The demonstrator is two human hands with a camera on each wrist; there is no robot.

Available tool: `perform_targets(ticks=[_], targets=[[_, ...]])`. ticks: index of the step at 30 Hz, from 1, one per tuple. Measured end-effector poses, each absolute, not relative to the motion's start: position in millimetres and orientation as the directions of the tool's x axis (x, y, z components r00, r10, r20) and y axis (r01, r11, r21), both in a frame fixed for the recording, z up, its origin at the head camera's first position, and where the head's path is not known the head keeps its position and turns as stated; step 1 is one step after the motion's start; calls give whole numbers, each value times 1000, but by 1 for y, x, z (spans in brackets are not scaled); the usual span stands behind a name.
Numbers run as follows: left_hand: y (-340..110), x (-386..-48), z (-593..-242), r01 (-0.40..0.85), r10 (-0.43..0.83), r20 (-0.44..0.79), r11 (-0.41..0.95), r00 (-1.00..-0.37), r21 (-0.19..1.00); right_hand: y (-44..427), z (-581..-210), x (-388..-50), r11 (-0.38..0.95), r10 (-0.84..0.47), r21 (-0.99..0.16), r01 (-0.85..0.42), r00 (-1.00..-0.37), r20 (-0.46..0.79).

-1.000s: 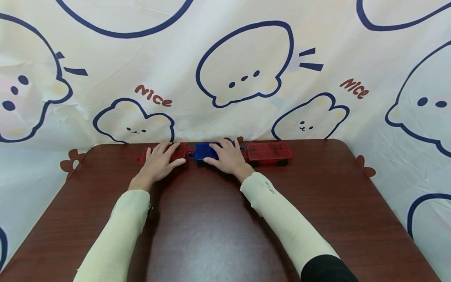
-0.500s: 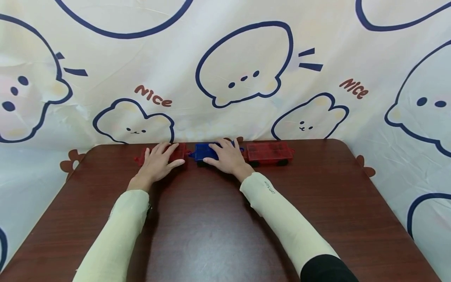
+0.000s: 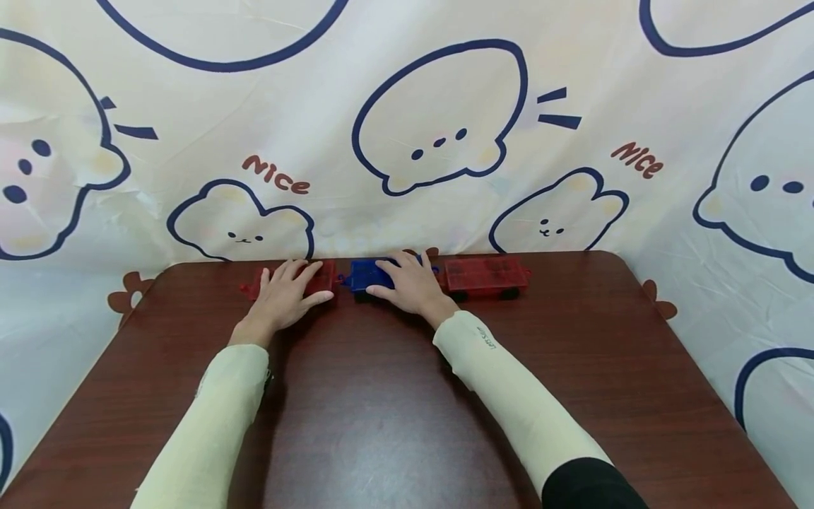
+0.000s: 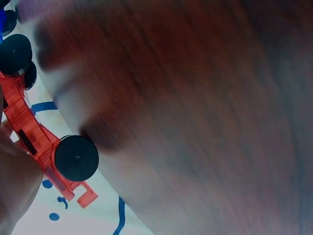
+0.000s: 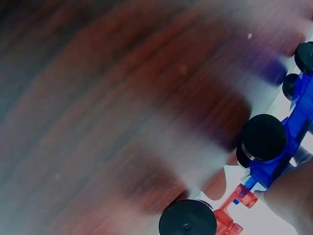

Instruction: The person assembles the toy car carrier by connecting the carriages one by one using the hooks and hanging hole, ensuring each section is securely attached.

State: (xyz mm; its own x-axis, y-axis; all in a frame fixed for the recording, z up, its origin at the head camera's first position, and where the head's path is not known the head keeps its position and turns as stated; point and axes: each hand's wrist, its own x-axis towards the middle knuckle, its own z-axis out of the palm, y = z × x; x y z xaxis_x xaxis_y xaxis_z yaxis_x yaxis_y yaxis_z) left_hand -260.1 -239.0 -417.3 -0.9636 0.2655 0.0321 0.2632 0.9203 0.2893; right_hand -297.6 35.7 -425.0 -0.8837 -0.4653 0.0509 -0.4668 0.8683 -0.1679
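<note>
Three translucent toy train cars with black wheels stand in a row near the table's far edge. My left hand (image 3: 282,297) grips the left red train car (image 3: 323,276) from above, fingers over its top and thumb along the near side. The blue train car (image 3: 364,272) in the middle is held by my right hand (image 3: 413,284), which hides much of it. To its right is another red train car (image 3: 486,276), untouched. In the right wrist view, the red car's hook (image 5: 244,196) meets the blue car's coupling. Between the left red and blue cars, the couplings meet or nearly meet.
The cars stand on a dark brown wooden table (image 3: 381,396) with rounded far corners. Directly behind it hangs a pale curtain (image 3: 407,219) with blue cartoon outlines, and more of it lines both sides.
My left hand and the left red car have shifted very slightly left, and the blue car's left end a little too. The right red car has stayed put.
</note>
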Motion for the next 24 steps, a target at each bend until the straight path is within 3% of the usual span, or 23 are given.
perform_targets(ticks=[24], targets=[[-241, -260, -420, 246, 251, 13, 936, -968, 254, 33, -422, -297, 862, -477, -161, -480, -877, 59]])
